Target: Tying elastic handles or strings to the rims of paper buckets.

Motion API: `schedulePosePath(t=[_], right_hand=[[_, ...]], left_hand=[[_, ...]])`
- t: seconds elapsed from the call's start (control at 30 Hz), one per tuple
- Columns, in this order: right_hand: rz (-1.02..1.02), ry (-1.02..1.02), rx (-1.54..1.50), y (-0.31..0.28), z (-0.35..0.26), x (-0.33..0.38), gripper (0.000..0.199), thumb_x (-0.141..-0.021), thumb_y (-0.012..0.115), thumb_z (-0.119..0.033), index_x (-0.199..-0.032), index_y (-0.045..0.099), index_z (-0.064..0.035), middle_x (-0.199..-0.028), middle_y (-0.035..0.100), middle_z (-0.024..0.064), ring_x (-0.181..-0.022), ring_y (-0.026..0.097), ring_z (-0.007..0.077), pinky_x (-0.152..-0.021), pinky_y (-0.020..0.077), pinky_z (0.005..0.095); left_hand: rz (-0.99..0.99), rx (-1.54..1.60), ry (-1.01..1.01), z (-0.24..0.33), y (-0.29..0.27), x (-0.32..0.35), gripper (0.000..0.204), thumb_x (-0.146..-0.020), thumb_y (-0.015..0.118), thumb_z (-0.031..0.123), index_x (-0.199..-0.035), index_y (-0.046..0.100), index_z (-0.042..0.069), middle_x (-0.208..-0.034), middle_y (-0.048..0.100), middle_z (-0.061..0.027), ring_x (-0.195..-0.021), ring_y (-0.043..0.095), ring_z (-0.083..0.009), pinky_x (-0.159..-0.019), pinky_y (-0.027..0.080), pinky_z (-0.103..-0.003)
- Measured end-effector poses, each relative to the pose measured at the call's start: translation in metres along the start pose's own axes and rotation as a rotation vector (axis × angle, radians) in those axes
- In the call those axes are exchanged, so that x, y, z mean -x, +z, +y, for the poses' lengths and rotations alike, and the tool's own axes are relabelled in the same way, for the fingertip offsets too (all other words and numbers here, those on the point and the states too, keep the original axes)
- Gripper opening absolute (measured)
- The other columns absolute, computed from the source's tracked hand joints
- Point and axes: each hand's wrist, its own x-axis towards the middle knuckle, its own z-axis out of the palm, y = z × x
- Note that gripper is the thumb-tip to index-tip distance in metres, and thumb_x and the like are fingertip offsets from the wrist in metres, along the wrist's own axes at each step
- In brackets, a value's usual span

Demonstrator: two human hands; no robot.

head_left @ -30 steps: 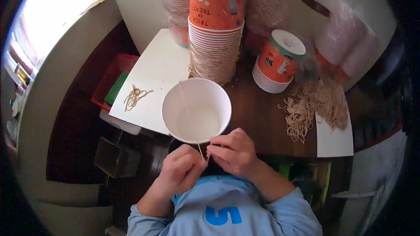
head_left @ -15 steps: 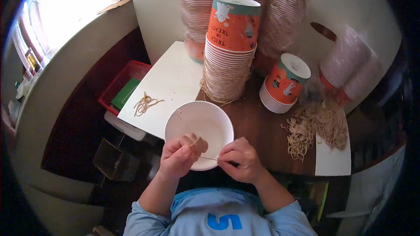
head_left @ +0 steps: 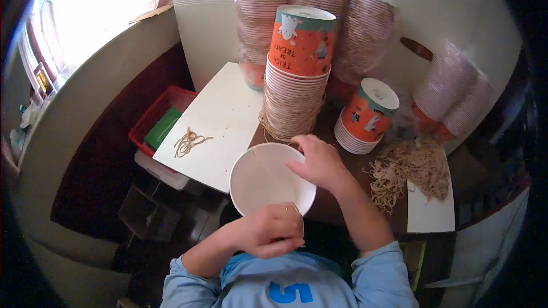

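Observation:
A white paper bucket is tilted at the table's front edge, its mouth facing up toward me. My right hand grips its far right rim, thumb inside and fingers over the outside. In front of the near rim, my left hand is closed with its fingers curled. A thin tan cord shows at its knuckles and runs down beside the fingers; the rest of it is hidden. Behind the bucket rises a tall upside-down stack of orange and green paper buckets with tan cords hanging around its rims.
A shorter bucket stack stands to the right, near a heap of tan cords. A few loose cords lie on the white tabletop. Plastic-wrapped stacks line the wall. A red crate sits left of the table.
My right hand has let go of the cord and moved up to the bucket's far right rim. My left hand has moved right and down. The bucket has shifted slightly right and nearer.

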Motion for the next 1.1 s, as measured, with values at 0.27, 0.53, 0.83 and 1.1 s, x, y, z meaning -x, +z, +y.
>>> schedulePosePath(t=[0.27,0.53,0.83,1.1], right_hand=[[0.511,-0.220,-0.203,-0.017,0.003,0.008,0.023,-0.083,0.057,-0.009,-0.105,0.054,-0.0041,-0.095,0.062,0.0165,-0.082,0.061,0.0358,-0.069,0.0499,0.0406],[0.154,-0.430,-0.398,-0.084,-0.004,-0.011,0.067,-0.079,0.064,-0.023,-0.135,0.035,-0.0017,-0.130,0.045,0.0205,-0.124,0.043,0.0325,-0.105,0.0309,0.0393],[0.408,-0.410,-0.598,-0.161,-0.025,-0.118,0.084,-0.076,0.073,-0.037,-0.137,0.030,-0.0008,-0.128,0.050,0.0168,-0.117,0.050,0.0264,-0.096,0.0427,0.0351],[0.574,-0.176,-0.379,-0.117,0.038,-0.157,0.073,-0.074,0.073,-0.042,-0.127,0.044,-0.0012,-0.123,0.055,0.0178,-0.112,0.055,0.0274,-0.097,0.0421,0.0376]], left_hand=[[1.075,-0.474,0.074,0.005,0.003,0.058,0.064,-0.084,0.052,0.053,-0.118,0.052,-0.001,-0.111,0.056,-0.0175,-0.094,0.054,-0.0216,-0.076,0.041,-0.033],[0.888,-0.113,-0.063,-0.006,-0.072,-0.024,0.104,-0.076,0.068,0.048,-0.145,0.006,0.002,-0.148,0.018,-0.0176,-0.137,0.023,-0.0283,-0.110,0.022,-0.045],[0.711,-1.085,0.175,-0.042,-0.173,-0.141,0.098,-0.067,0.078,0.021,-0.142,0.018,0.000,-0.138,0.034,-0.0235,-0.124,0.041,-0.0370,-0.102,0.036,-0.045],[0.693,-0.766,-0.048,-0.150,-0.161,-0.151,0.089,-0.077,0.073,0.024,-0.143,0.017,0.002,-0.136,0.036,-0.0217,-0.127,0.038,-0.0313,-0.102,0.035,-0.041]])
